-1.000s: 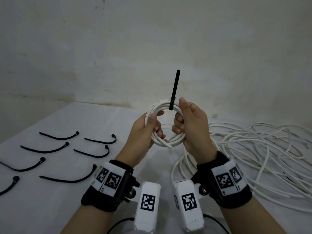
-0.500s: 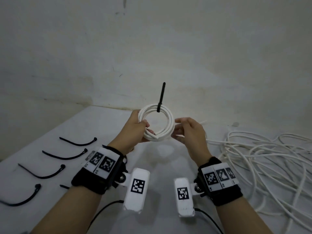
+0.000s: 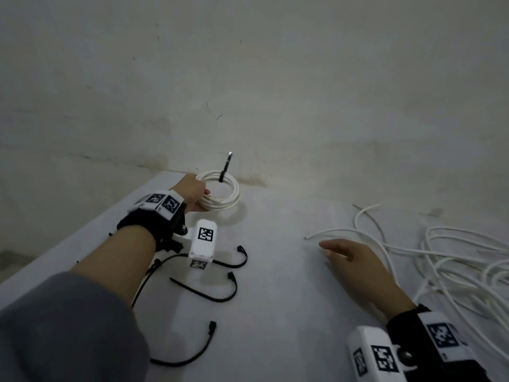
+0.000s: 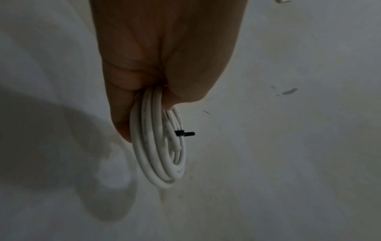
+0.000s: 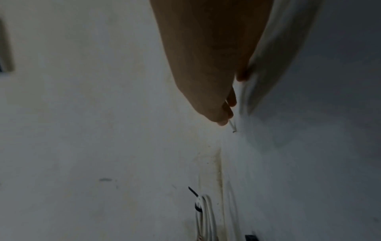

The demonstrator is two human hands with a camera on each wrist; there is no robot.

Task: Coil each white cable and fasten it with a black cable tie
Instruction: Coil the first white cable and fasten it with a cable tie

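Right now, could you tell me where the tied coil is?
The tied coil is at the table's far edge by the wall, gripped by the left hand.

Bare table (image 3: 281, 271) runs open through mid-frame; loose cable ties (image 3: 209, 292) lower left, tangled cables (image 3: 454, 260) right.

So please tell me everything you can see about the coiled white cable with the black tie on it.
The coiled white cable is a round bundle of several loops of smooth, plastic-looking cord. A black cable tie binds it on the far side, its long tail sticking up. One cut cable end shows inside the ring. The left hand grips its near-left edge, at the far end of the white table near the wall. Whether it rests on the table is unclear.
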